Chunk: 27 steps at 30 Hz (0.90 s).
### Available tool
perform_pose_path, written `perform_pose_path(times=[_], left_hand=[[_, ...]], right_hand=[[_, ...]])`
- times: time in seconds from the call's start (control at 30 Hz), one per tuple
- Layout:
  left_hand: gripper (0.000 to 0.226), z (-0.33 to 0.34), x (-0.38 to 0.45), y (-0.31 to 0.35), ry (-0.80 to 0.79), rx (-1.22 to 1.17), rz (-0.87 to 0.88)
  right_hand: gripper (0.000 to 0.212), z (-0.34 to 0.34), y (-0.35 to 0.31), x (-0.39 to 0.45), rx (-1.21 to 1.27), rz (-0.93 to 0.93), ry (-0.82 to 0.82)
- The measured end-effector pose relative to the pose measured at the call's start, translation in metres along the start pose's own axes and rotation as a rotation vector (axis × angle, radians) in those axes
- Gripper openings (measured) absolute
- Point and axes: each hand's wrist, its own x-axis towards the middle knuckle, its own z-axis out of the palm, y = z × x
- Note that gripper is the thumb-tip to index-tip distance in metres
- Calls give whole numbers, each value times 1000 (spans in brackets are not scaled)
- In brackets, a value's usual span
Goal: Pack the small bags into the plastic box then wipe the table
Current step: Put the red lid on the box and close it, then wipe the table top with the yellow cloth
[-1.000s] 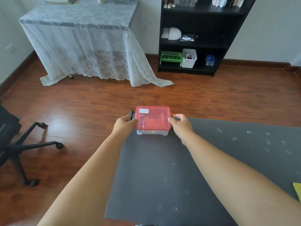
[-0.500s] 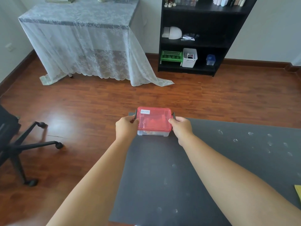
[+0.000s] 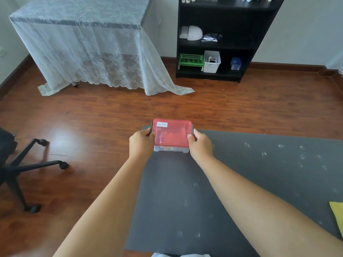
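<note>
The box [image 3: 171, 135], clear-walled with a red lid [image 3: 172, 132] clipped on, sits at the far left corner of the dark table [image 3: 185, 201]. Its far side reaches the table's far edge or slightly past it; its left end lies close to the left edge. Reddish contents show through the lid, too blurred to name. A white label [image 3: 162, 124] sits at the lid's far left corner.

The left hand [image 3: 141, 143] holds the box's left end, grip curled round the side by the dark latch [image 3: 151, 127]. The right hand [image 3: 200, 144] holds the right end the same way, thumb on the lid's edge beside the other latch [image 3: 193, 129]. Both forearms stretch out over the table.

To the right of the box the table runs wide and bare, marked with pale smudges [image 3: 281, 146] scattered toward the far right. A yellow cloth [image 3: 337, 214] lies at the right frame edge, well apart from the box. The near table edge crosses low in the view.

Beyond the left and far edges is open wood floor [image 3: 111, 117]. A black chair [image 3: 22, 164] stands off to the left, clear of the table. Farther back stand a lace-draped table [image 3: 83, 43] and a black shelf [image 3: 219, 38] against the wall, both well away.
</note>
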Motion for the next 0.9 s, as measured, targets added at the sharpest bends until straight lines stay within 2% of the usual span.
perform_pose_path(times=[0.07,0.17,0.3,0.37,0.5,0.67,0.77,0.9], left_hand=[[25,1,-6,1,3,15,20],[44,4,-24,7,64,39,69],[41,26,-70,19,161,77,297],[37,47,-97,25,101,89,387],[31,99,-149,34,-141,153,529],[28,152,-200,42,-335,227,600],[26,174,-219,49,-366,258,582],[26,193,-233,55,-342,303,522]], right_hand=[[52,-2,6,-2,42,1,-72],[56,-13,21,-10,128,-5,-105],[48,-46,56,-24,195,9,-51],[41,-71,79,-30,202,12,1],[29,-132,134,-44,203,60,105],[29,-218,214,-64,44,119,251],[31,-264,270,-78,-183,143,342],[44,-299,342,-101,-485,309,375]])
